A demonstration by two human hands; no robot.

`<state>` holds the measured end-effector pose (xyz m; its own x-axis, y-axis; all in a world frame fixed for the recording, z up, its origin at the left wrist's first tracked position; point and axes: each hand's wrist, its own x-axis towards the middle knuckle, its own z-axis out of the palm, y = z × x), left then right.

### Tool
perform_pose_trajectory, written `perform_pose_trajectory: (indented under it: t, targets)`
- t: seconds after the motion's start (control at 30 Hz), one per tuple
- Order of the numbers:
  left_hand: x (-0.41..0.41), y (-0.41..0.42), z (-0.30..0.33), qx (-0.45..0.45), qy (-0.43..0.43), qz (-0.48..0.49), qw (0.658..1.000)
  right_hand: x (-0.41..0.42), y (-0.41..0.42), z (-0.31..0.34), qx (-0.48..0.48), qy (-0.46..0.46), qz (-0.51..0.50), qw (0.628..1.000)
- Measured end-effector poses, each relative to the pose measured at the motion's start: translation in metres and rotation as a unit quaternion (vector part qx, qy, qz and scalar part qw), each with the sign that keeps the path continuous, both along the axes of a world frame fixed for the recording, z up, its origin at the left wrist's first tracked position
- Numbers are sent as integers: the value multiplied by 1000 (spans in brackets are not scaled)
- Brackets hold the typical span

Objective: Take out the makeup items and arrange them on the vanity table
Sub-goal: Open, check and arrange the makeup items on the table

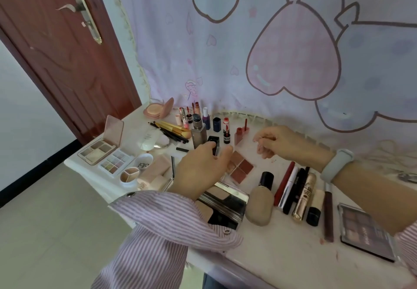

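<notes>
Two hands are working over the counter [282, 241]: my left hand [200, 169] is gripping the upright black lipstick [214, 142] mid-counter, while my right hand [274, 142], nearby rightward, is hovering loosely curled, holding nothing.

The left hand [200, 169] grips a black case [214, 144] at the tabletop's [282, 250] centre. The right hand [274, 140] hovers at two o'clock, fingers [262, 151] loosely curled.

The lower part of the black case [214, 144] is covered by the left hand [200, 171]. Part of the blush palette [240, 168] is hidden behind the same hand. The metal object [408, 177] is cut off at the right edge. Labels on the mascara tubes [297, 189] cannot be read.
</notes>
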<state>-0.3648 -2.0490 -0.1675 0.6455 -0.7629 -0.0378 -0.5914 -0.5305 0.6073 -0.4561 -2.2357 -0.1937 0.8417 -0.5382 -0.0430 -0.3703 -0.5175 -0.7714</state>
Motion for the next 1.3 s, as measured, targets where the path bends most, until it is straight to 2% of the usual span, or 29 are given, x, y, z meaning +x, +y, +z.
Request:
perform_pose_trajectory:
  t: [0.07,0.17,0.27,0.33,0.5,0.6,0.83,1.03,1.13,1.23,1.3]
  targets:
    - [3,-4,-3,31,-36,-8,999,5,0,-8,-24,32,21,999]
    - [6,-1,-14,2,-90,12,996,12,-1,-17,-61,73,49,994]
    - [9,13,-28,-41,-178,39,982,15,0,-20,-153,90,53,983]
    - [10,21,-37,-11,-209,40,977,17,2,-23,-206,82,52,974]
    - [11,32,-57,72,-191,38,978,20,11,-26,-268,80,64,958]
    - [11,34,-60,60,-195,35,978,18,11,-27,-261,88,52,960]
    - [11,35,-64,50,-185,32,981,-4,0,-30,-162,78,41,983]
    - [5,38,-57,19,-154,31,987,-22,-3,-29,-191,30,38,980]
    - [-6,47,-54,-49,-160,17,986,-36,2,-27,-233,25,120,965]
    - [-18,55,-55,-110,-163,0,981,-47,13,-31,-295,79,232,924]
    - [-24,56,-57,-122,-159,1,980,-49,17,-34,-343,97,253,899]
